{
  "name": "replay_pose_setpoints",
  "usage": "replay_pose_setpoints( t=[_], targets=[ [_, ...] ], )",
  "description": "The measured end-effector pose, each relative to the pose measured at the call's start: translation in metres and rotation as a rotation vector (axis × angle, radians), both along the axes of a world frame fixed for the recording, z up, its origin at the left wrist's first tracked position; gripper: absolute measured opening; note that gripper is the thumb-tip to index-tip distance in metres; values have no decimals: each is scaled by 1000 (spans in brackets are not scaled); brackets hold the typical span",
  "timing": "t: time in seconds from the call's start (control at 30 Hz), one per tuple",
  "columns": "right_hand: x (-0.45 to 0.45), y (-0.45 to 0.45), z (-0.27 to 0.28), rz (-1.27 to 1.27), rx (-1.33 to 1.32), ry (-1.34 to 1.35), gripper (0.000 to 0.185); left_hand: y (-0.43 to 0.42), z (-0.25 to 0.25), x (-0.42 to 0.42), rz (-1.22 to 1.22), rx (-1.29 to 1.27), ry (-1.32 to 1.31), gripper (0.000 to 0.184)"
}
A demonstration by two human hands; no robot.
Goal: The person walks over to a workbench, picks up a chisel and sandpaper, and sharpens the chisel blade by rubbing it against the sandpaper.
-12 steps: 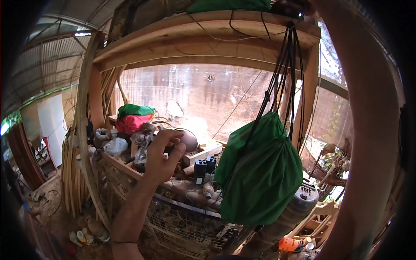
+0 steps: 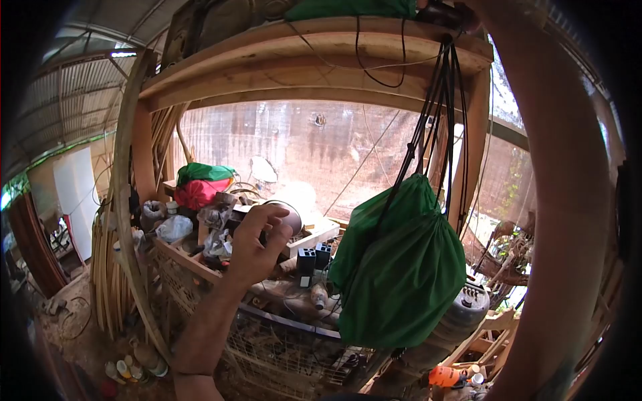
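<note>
My left hand (image 2: 262, 240) is raised in front of the cluttered bench, fingers curled and thumb apart, with nothing between them. Behind it shows a dark round disc-shaped thing (image 2: 289, 217), apart from the hand as far as I can see. My right arm reaches up along the right side to the top shelf (image 2: 321, 37). There my right hand (image 2: 463, 15) is in shadow at the frame's upper edge, beside a dark object (image 2: 438, 13); its fingers do not show clearly. Green drawstring bags (image 2: 408, 267) hang by black cords from the shelf's right end.
On the bench lie a red and green cloth bundle (image 2: 200, 185), a clear plastic bag (image 2: 175, 228), black square-holed blocks (image 2: 307, 262) and a small bottle (image 2: 319, 296). A wire-mesh crate front (image 2: 281, 341) stands below. An orange item (image 2: 443, 376) lies lower right.
A black cord on the top shelf now hangs lower in a loop. The dark object by my right hand has shifted slightly. My left hand keeps nearly the same pose.
</note>
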State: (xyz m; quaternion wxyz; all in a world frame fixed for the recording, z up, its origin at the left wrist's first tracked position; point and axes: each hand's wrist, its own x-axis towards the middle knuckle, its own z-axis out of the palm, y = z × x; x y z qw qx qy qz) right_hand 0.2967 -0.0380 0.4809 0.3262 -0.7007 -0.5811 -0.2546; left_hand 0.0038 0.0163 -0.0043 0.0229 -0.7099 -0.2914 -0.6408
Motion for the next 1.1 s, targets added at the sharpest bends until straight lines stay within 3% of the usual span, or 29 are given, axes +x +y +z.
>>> replay_pose_setpoints(
  t=[0.07,0.1,0.5,0.77,0.97,1.1],
  targets=[
    [8,20,22,-205,-230,-539,34,2,-3,0,-3,6,-3,28],
    [5,25,24,-246,-262,-640,35,2,-5,0,-2,-5,-1,28],
    [15,33,0,-102,-61,-406,43,-4,-26,-13,42,-100,25,28],
    [21,38,-48,146,95,-265,51,-15,-51,-20,86,-197,-2,26],
    [17,-10,-180,742,312,-204,57,-41,-124,-26,169,-291,-119,26],
    [39,-59,-305,1191,126,-24,61,-47,-231,-29,201,-538,-303,32]
  ],
)
